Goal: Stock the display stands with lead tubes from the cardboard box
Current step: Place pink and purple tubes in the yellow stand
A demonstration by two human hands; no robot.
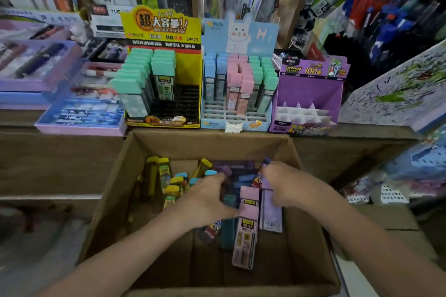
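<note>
Lead tubes [246,224] are lying jumbled in the cardboard box [169,147] w/ both hands down among them. Left hand [207,198] is curling fingers & thumb round a bunch of dark ones mid-pile, and right hand [284,183] is gripping a purple-capped tube [257,179] near its top end. Behind the box, 3 stands are sitting side by side on the surface [362,132]: yellow stand [164,26] partly filled w/ green-capped tubes, blue stand [241,34] holding blue, pink & green ones, purple stand [311,84] showing white dividers.

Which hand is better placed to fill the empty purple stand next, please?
Right, probably. The right hand seems to grip a purple-capped tube in the cardboard box, and the purple stand sits on that side; the left hand is farther from it.
</note>
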